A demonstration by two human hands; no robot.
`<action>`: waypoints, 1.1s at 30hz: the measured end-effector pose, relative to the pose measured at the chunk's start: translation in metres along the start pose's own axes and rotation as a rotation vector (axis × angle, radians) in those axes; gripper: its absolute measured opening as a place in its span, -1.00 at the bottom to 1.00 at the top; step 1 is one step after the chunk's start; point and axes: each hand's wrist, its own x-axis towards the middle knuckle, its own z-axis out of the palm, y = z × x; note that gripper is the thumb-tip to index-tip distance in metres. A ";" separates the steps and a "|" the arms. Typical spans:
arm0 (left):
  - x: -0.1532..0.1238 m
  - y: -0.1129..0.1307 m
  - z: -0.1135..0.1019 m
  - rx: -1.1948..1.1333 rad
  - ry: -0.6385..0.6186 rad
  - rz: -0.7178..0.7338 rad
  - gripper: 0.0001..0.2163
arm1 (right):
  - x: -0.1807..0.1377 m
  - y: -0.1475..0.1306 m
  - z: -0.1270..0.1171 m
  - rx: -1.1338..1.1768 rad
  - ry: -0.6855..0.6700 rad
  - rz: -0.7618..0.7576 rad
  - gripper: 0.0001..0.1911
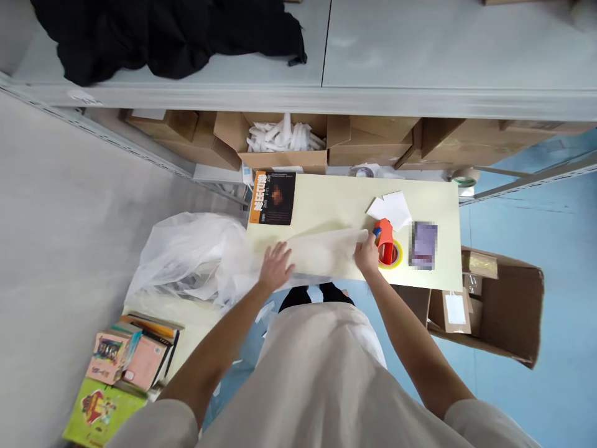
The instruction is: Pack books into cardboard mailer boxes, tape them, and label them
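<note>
A strip of translucent white wrapping film (321,250) lies along the front of the pale table (336,199). Resting on its left part, my left hand (276,267) is flat with the fingers spread. My right hand (367,255) pinches the film's right end. Just right of that hand is an orange tape dispenser (385,241) with a roll of yellow-edged tape (397,254). Behind the dispenser lie white cards (394,209); a blurred purple item (423,246) is farther right. A black and orange book (275,198) lies at the table's back left corner.
Bunched film (186,255) piles up at the left, above a stack of books (140,354). An open carton (508,311) with small boxes stands at the right. Behind the table, a shelf holds a carton of white rolled pieces (285,135); black cloth (177,37) lies above.
</note>
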 end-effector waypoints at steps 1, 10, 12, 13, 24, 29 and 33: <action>-0.004 0.006 0.012 -0.002 -0.049 0.000 -0.51 | 0.001 0.001 0.002 0.031 0.018 0.017 -0.47; 0.033 -0.048 0.028 -0.008 -0.228 -0.004 -0.46 | -0.031 -0.008 0.015 -0.297 0.117 -0.423 -0.35; 0.044 -0.065 0.023 0.005 -0.256 0.055 -0.46 | -0.034 -0.011 0.029 -0.311 -0.034 -0.569 -0.32; 0.047 -0.071 0.021 0.014 -0.266 0.076 -0.46 | -0.032 -0.011 0.037 -0.316 -0.109 -0.583 -0.29; 0.051 -0.082 -0.003 -0.181 -0.043 0.105 -0.55 | -0.015 -0.029 0.071 -0.123 -0.021 -0.386 -0.40; 0.104 -0.114 -0.025 -0.427 0.219 -0.374 -0.48 | 0.021 -0.125 0.104 0.454 -0.184 -0.244 -0.37; 0.140 -0.142 -0.027 -0.597 0.027 -0.676 -0.64 | 0.049 -0.180 0.130 0.844 -0.325 0.111 -0.26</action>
